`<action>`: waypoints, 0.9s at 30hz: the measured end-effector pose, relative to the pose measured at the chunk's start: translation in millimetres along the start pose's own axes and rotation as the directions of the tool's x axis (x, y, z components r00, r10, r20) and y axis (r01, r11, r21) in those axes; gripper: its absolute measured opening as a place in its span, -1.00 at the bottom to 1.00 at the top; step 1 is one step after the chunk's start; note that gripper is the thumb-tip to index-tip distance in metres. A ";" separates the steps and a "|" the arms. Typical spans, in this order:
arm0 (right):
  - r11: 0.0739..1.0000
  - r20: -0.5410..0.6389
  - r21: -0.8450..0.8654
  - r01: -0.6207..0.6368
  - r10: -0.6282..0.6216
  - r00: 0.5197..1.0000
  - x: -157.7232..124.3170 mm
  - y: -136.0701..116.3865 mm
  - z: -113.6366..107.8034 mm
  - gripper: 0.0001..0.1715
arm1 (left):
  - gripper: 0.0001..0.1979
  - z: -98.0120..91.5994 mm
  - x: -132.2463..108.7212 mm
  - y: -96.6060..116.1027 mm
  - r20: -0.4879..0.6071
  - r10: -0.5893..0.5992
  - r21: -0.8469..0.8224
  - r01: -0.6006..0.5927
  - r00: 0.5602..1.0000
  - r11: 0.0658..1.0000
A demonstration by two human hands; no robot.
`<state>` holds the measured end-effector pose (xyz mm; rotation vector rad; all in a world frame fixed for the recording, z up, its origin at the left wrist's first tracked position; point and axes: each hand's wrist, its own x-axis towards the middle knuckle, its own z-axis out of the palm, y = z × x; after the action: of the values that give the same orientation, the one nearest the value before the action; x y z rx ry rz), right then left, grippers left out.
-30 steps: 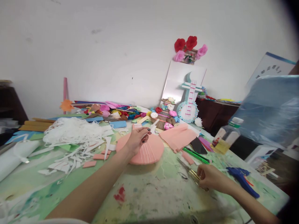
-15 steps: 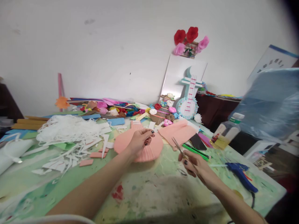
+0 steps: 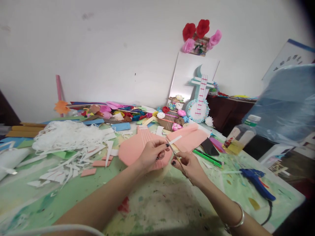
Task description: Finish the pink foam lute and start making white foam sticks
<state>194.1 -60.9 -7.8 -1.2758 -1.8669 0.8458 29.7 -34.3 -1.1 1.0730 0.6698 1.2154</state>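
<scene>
Between thumb and fingertips, my left hand pinches a narrow white paper strip, whose free end sticks out to the right. My right hand is closed around a pair of scissors; their blades point up and left and meet the strip close to my left fingertips. Behind and below my left hand lies a pink lute-shaped craft piece with pale strings on its neck and body. My left hand partly covers its body. To the right of it is a folded sheet of pink paper.
White paper scraps and a tangled heap of white string cover the left. On the right are a green utility knife, a black phone, a blue glue gun and a bottle. A turquoise paper instrument stands behind.
My right hand has moved left with the scissors, bringing the blades up to my left fingertips. The white strip now shows beyond my left hand. The view has shifted slightly.
</scene>
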 end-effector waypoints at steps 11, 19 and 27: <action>1.000 -0.038 0.013 0.013 -0.012 0.999 0.4 5.2 2.8 -0.51 | -0.82 3.9 -3.0 -1.1 -0.040 -0.023 -0.002 0.022 0.999 1.000; 0.999 -0.069 0.031 -0.032 0.034 0.997 -1.7 6.9 8.5 -0.49 | -0.78 4.6 -3.3 -5.3 -0.061 -0.033 -0.019 0.031 0.998 0.999; 0.996 -0.113 -0.067 0.063 -0.070 0.991 -1.2 11.0 6.1 -0.42 | -0.80 3.6 -3.1 -7.2 -0.061 -0.039 -0.011 0.038 0.997 0.999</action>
<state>194.6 -59.5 -20.4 -1.2666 -1.8460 0.6684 35.1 -38.2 -6.7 1.0140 0.7278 1.2210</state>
